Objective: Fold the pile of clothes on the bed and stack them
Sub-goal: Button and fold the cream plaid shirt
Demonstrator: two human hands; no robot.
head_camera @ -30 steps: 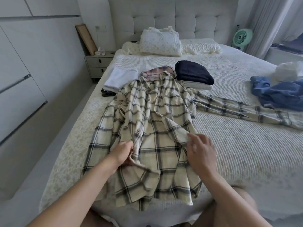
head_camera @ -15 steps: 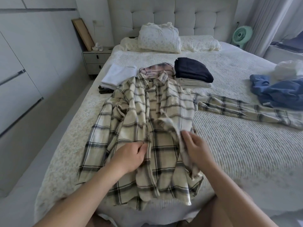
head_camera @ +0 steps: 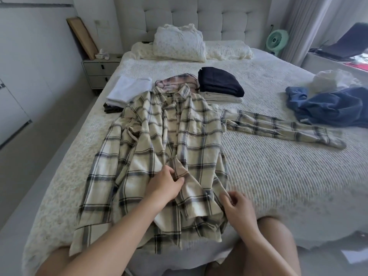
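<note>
A cream plaid shirt (head_camera: 179, 140) lies spread front-up on the bed (head_camera: 278, 176), its right sleeve stretched out toward the right. My left hand (head_camera: 166, 186) pinches the shirt's front placket near the middle. My right hand (head_camera: 239, 208) pinches the fabric near the lower right hem. Behind the shirt sit folded clothes: a white folded stack (head_camera: 129, 90), a pinkish plaid piece (head_camera: 175, 82), and a dark navy folded garment (head_camera: 219, 82) on a pale one. A crumpled blue garment (head_camera: 328, 104) lies at the right.
Pillows (head_camera: 179, 44) lean against the tufted headboard. A nightstand (head_camera: 97, 70) stands left of the bed, a green fan (head_camera: 276, 39) and curtains at the back right. A whitish bundle (head_camera: 334, 80) lies beyond the blue garment. The bed's near edge is at my knees.
My right hand has slid down from the shirt's middle toward the lower right hem. My left hand stays on the front placket, which now lies flatter and more closed.
</note>
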